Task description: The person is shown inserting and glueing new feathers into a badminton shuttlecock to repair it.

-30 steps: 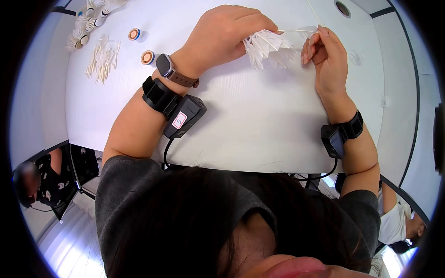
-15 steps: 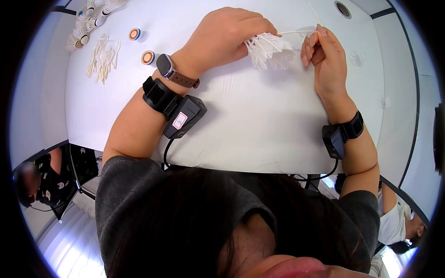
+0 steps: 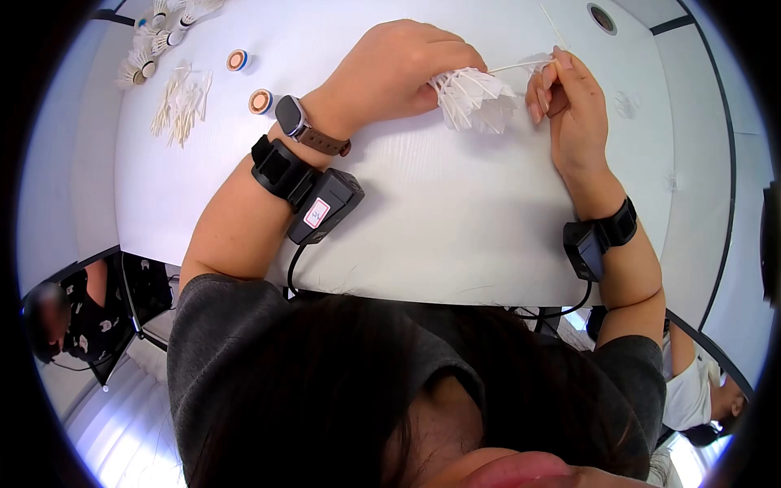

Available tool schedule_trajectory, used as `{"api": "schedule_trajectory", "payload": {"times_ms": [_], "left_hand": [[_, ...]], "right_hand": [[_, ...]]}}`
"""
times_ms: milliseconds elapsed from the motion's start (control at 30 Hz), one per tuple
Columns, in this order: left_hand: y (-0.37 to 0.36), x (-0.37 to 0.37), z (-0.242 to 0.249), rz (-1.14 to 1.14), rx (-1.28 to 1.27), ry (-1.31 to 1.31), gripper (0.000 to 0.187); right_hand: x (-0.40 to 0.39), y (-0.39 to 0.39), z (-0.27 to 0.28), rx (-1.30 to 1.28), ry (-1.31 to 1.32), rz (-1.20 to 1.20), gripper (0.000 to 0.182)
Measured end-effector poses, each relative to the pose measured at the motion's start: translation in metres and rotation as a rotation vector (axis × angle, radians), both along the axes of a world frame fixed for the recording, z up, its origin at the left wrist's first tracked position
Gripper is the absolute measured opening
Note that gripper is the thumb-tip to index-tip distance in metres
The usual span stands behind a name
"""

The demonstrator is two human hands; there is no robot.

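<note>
My left hand (image 3: 411, 69) is closed around the narrow end of a white shuttlecock (image 3: 476, 102), whose feathered skirt points right and toward me. The hand hides its base. A thin white strand (image 3: 521, 64) runs from beside my left fingertips across to my right hand (image 3: 573, 110). There my right thumb and forefinger pinch it, the other fingers curled in. Above the pinch, a thin white end sticks up toward the far side of the table.
Two round cork-coloured pieces with blue and white rims (image 3: 260, 102) stand left of my watch. Loose white feather shafts (image 3: 181, 106) lie farther left, below several shuttlecocks (image 3: 154, 45). A round hole (image 3: 602, 17) is in the far right of the white table (image 3: 455, 220). Other people sit at both sides.
The shuttlecock has turned a little in my left hand, its skirt now tipped more toward me. My right hand has shifted only slightly, still pinching the strand.
</note>
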State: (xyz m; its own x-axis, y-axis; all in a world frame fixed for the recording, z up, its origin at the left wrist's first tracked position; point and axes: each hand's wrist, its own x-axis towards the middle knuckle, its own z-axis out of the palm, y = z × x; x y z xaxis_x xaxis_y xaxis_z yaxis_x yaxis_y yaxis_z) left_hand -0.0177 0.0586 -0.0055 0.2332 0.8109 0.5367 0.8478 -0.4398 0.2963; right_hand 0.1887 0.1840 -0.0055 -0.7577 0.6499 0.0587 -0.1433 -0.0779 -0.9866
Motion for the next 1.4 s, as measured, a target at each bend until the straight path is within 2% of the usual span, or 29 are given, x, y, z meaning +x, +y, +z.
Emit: {"api": "schedule_trajectory", "payload": {"times_ms": [533,733,1133,1400], "left_hand": [[-0.0003,0.0008,-0.0002,0.035,0.037,-0.033,0.033],[0.0004,0.0016,-0.0003,0.036,0.049,-0.031,0.034],[-0.0009,0.0014,0.0004,0.026,0.048,-0.048,0.035],[-0.0012,0.0015,-0.0009,0.04,0.029,-0.046,0.037]], "right_hand": [[-0.0002,-0.0002,0.0013,-0.049,-0.004,-0.085,0.04],[-0.0002,-0.0008,0.0019,-0.063,0.027,-0.1,0.036],[-0.0034,-0.0075,-0.0013,0.117,-0.015,-0.087,0.026],[-0.0026,-0.0069,-0.0019,0.108,-0.006,-0.107,0.032]]}}
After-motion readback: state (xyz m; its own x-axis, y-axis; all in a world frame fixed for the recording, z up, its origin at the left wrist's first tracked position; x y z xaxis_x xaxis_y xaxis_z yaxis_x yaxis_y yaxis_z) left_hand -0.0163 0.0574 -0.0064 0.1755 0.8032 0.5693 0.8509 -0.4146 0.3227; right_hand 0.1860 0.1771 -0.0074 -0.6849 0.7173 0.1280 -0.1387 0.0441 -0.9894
